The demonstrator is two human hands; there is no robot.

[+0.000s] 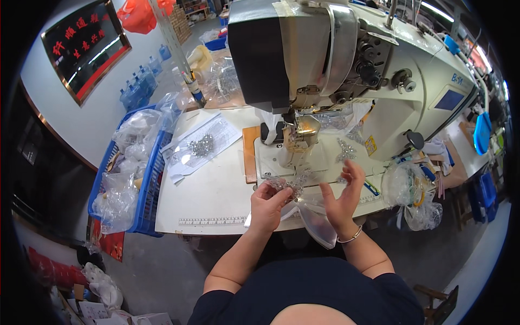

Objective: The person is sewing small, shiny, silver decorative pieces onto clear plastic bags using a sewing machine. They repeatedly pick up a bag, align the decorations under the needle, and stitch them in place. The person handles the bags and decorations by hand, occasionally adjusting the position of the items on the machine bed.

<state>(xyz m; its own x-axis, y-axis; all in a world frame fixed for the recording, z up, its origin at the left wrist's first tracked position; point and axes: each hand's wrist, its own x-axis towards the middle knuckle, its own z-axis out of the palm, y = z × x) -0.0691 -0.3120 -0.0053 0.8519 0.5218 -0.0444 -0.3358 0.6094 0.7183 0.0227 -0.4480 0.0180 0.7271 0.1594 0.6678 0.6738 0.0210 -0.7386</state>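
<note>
- The white table (216,200) bears a sewing machine (422,76).
- The left hand (266,208) pinches the beaded piece (297,183) at the machine's front; the right hand (344,203) spreads beside it, seemingly bare.
- The beaded piece looks light and bendy, its beads likely slippery; gripping an edge probably suits best.

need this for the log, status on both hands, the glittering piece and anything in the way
Left hand pinching glittering piece. Right hand open, apparently empty. Translucent sheet drooping over table edge between wrists.
</note>
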